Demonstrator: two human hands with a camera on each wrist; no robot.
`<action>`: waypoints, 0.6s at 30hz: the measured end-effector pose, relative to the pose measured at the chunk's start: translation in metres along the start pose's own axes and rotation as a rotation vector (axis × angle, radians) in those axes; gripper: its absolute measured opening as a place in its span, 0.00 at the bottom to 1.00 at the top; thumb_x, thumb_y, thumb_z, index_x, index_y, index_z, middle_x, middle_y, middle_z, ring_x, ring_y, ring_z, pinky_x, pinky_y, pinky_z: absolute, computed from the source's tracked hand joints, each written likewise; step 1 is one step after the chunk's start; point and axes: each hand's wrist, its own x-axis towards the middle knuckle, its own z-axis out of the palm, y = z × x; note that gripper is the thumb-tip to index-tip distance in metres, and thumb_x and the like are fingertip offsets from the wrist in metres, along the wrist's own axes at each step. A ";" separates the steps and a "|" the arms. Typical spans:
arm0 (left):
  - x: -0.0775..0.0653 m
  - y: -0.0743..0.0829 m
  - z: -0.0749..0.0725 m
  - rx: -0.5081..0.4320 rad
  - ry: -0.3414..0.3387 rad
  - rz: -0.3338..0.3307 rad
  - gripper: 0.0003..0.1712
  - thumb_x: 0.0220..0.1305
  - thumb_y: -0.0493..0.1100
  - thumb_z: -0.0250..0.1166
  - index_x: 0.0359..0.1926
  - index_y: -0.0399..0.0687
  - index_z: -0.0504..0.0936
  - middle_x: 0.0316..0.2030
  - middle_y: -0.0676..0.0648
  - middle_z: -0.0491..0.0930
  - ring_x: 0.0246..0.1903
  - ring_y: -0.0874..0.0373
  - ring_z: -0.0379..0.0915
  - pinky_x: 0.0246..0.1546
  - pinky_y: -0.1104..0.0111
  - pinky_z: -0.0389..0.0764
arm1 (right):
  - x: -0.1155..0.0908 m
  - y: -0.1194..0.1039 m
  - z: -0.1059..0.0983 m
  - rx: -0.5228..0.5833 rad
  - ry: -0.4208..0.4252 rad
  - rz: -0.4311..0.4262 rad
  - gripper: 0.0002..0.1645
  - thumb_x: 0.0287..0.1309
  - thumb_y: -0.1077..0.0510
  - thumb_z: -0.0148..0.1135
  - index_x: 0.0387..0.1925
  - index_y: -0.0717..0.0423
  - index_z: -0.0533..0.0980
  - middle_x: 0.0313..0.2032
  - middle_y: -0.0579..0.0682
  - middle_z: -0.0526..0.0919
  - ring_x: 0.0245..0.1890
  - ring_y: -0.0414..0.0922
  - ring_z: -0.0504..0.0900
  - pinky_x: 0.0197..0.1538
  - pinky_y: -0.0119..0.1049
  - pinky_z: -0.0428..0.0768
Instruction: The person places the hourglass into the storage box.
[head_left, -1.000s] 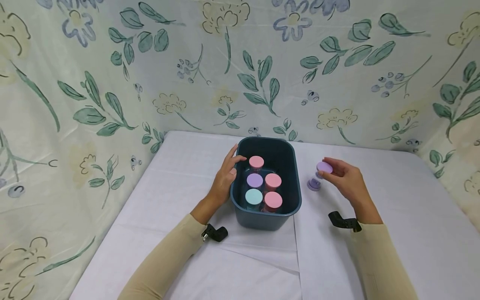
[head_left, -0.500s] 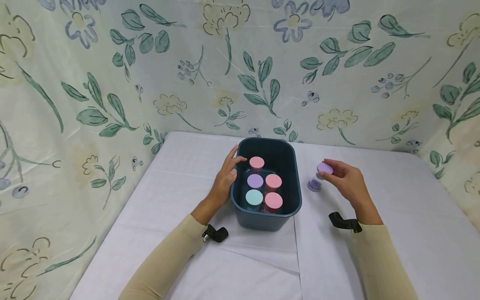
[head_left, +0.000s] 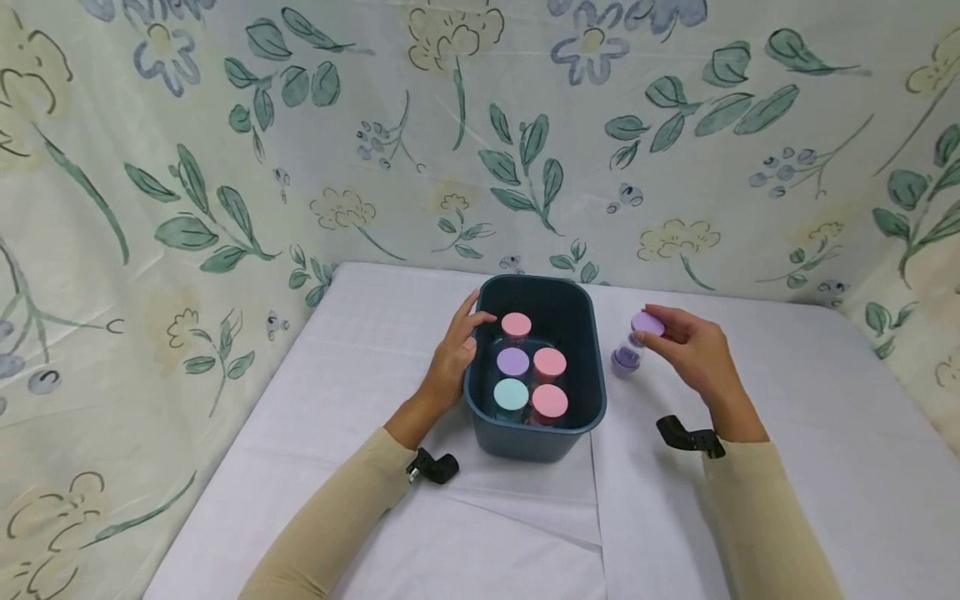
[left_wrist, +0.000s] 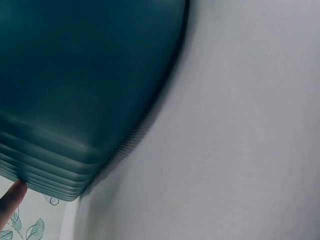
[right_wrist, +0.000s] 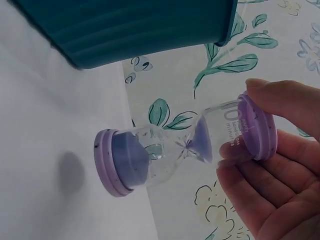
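Note:
A purple-capped hourglass with purple sand is in my right hand. Thumb and fingers pinch its upper cap. In the right wrist view its lower cap hangs above the white cloth, apart from its shadow, and the glass tilts. In the head view my right hand is right of the dark teal bin. My left hand rests on the bin's left side, one finger reaching over the rim. Inside the bin stand several hourglasses with pink caps, a purple cap and a light teal cap.
A white cloth covers the table. Floral fabric hangs behind the table and at its sides. A black wrist camera is strapped to the left wrist, and another black camera to the right.
My right hand has raised the hourglass slightly and moved it a little away from me. The left hand and the bin have stayed in place.

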 end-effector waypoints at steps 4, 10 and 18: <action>0.000 -0.022 0.005 0.016 0.018 0.011 0.26 0.66 0.42 0.38 0.61 0.39 0.69 0.74 0.38 0.44 0.73 0.42 0.42 0.66 0.39 0.50 | 0.001 -0.015 -0.002 0.002 0.003 -0.014 0.40 0.55 0.37 0.64 0.65 0.51 0.70 0.59 0.57 0.76 0.52 0.53 0.80 0.53 0.44 0.76; -0.001 -0.037 0.008 0.030 0.029 0.007 0.26 0.66 0.47 0.38 0.62 0.49 0.69 0.75 0.47 0.44 0.73 0.52 0.42 0.66 0.41 0.51 | 0.001 -0.034 -0.004 0.042 0.035 -0.057 0.37 0.56 0.40 0.65 0.64 0.52 0.71 0.59 0.54 0.77 0.52 0.51 0.80 0.50 0.31 0.75; -0.002 -0.038 0.008 0.045 0.034 0.025 0.27 0.67 0.49 0.37 0.62 0.51 0.69 0.75 0.48 0.44 0.73 0.53 0.42 0.65 0.40 0.52 | 0.001 -0.052 -0.009 0.086 0.086 -0.119 0.35 0.56 0.44 0.66 0.63 0.51 0.73 0.58 0.52 0.78 0.52 0.51 0.81 0.49 0.26 0.75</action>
